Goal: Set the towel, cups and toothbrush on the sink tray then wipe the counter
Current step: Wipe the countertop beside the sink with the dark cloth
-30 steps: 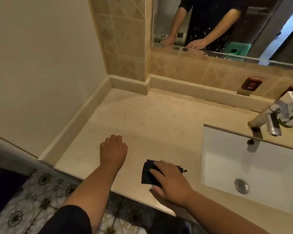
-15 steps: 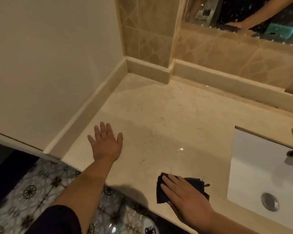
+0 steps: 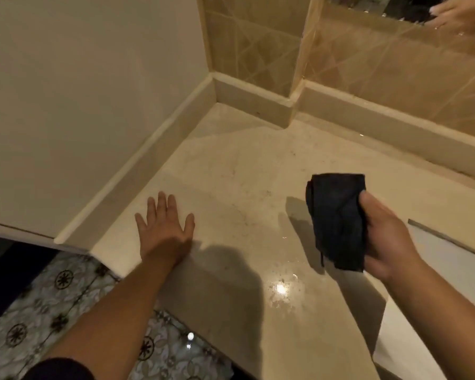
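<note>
The crumpled dark navy cloth (image 3: 337, 220), pressed flat on the beige stone counter (image 3: 231, 165) before, now hangs lifted at right of frame, clenched in the right hand (image 3: 387, 239), thumb over its edge. The left hand (image 3: 163, 229) lies flat, fingers spread, lower centre-left.

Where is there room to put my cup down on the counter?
Lots of room. The counter is bare from the back corner down to the left hand, and between that hand and the cloth held up in the right hand. Near the front edge it looks wet. The sink takes the right side.
</note>
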Tool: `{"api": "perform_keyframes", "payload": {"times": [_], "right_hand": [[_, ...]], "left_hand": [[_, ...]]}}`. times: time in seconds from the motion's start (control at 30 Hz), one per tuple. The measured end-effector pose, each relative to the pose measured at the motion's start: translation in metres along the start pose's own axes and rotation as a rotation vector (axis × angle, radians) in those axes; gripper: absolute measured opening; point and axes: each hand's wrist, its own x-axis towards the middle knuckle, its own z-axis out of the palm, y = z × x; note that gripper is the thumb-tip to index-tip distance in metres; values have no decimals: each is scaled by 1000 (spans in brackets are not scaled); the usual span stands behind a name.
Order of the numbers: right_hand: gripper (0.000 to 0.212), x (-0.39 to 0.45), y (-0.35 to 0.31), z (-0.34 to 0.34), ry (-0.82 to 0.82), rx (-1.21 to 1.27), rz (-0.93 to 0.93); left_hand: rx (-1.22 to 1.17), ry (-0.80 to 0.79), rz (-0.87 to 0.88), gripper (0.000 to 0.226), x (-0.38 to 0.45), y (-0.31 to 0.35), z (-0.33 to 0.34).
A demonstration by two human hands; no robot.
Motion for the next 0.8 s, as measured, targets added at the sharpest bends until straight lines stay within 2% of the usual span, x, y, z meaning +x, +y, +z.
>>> {"api": "perform_keyframes", "payload": {"times": [0.1, 0.17, 0.2, 0.27, 0.33, 0.4, 0.5, 0.63, 0.8], "right_hand": [[24, 65, -49, 10, 111, -320, -276], [34, 115, -58, 17, 174, -671, -478], [37, 139, -56, 21, 140, -836, -588], [35, 180, -43, 30, -67, -1180, -764], [46, 212, -22, 34, -247, -1594, -853], [57, 231, -12, 31, -243, -1850, -892], [63, 240, -11, 27, -242, -1891, -898], [55, 228, -5, 31, -234, -1903, -904], [47, 137, 50, 25, -300, -1759, -967]], "left_hand": [[14, 10, -15, 73, -1, 2, -3], [12, 11, -20, 74, -2, 4, -5], [10, 18, -15, 75, -2, 5, -7], [11, 24, -7, 76, -3, 5, -10], [-2, 18, -8, 77, -4, 5, -11], [-14, 14, -9, 76, -5, 4, -10], [-13, 27, 0, 73, -5, 3, -9], [-4, 36, 4, 74, -4, 4, -6], [13, 49, 7, 75, -2, 0, 1]]}}
